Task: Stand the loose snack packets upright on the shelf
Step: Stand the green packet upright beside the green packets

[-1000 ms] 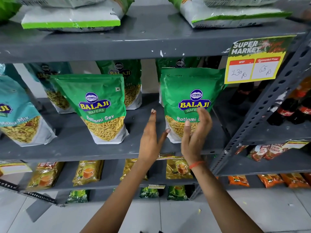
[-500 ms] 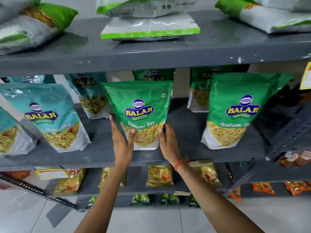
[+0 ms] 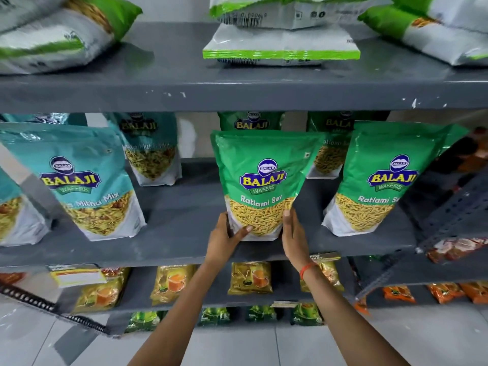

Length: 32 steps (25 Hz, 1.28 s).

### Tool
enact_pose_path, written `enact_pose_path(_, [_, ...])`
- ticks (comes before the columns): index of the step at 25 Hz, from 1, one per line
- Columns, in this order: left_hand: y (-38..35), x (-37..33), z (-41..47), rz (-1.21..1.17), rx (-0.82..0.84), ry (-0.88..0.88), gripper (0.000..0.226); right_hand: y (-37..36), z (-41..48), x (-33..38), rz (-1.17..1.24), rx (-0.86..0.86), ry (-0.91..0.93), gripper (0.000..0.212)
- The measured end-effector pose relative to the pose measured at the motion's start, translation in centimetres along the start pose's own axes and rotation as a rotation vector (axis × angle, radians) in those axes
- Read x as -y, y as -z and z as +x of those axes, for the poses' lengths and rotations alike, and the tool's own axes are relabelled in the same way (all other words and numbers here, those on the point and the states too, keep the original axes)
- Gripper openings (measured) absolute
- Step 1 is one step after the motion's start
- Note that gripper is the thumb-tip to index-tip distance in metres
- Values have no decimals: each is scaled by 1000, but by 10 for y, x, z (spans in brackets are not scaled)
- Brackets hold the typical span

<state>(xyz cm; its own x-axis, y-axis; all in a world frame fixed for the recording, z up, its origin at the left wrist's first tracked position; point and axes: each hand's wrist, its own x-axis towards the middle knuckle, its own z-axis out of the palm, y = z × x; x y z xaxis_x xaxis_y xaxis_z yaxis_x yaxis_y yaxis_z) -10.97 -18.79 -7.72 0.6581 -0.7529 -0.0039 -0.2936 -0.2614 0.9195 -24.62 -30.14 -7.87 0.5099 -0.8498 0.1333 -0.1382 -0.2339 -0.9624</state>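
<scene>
yellow-gold tea pouches (image 3: 250, 277) stand on a lower grey metal rack, orange sachets (image 3: 398, 294) to their right, above a pale tiled floor (image 3: 232, 347).

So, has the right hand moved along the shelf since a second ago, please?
Yes. The right hand moved left, from the right-hand Ratlami Sev packet to the middle Ratlami Sev packet.
</scene>
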Motion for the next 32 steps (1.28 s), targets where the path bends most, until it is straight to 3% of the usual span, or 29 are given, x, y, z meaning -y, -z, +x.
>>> enact_pose_path(3, [0, -2, -1, -56, -2, 0, 39, 13, 2, -1, 87, -5, -20, 23])
enact_pose_path(7, [9, -5, -3, -305, -100, -5, 20, 20, 7, -4, 98, -105, 26, 22])
enact_pose_path(11, [6, -10, 3, -233, -272, 108, 17, 25, 8, -4, -69, -142, 132, 24])
enact_pose_path(16, [6, -13, 8, -81, -318, 107, 17, 32, 11, 0, -191, -207, 217, 18])
enact_pose_path(22, [-1, -13, 8, -64, -336, 124, 19, 22, 18, 1, -49, -236, 37, 19])
enact_pose_path(26, [3, -3, 1, -230, -181, 94, 21, 19, 4, -3, 123, -74, -39, 17])
enact_pose_path(29, [5, 4, -4, -250, 42, 81, 45, 21, -2, -5, 136, 97, -77, 22])
enact_pose_path(32, [2, 6, -4, -164, 76, 75, 60, 23, 1, -1, 60, 178, -75, 18])
